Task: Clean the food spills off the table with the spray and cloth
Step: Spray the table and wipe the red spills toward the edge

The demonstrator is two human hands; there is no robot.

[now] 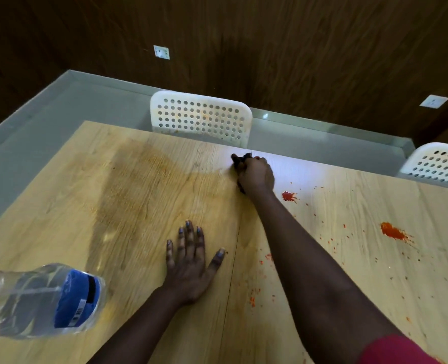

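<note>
The right hand (257,173) reaches far out toward twelve o'clock on the pale wooden worktop (165,179), its fingers curled tight around a dark cloth (240,159) that pokes out past the knuckles and presses against the surface near the far edge. The left hand (191,266) lies flat on the worktop nearer the person, fingers straight and spread, holding nothing. A wet, streaked patch (144,185) spreads over the wood at ten o'clock from the left hand. Red food spills remain toward three o'clock: one blob (288,196) just beside the right forearm, a larger one (392,231) farther right, and small flecks (253,299) scattered between the arms and beyond. A clear plastic bottle (38,300) with a blue label stands at the worktop's near left, at eight o'clock. Two white perforated chairs, one (200,118) at twelve and one (438,162) at two o'clock, stand behind the far edge.
</note>
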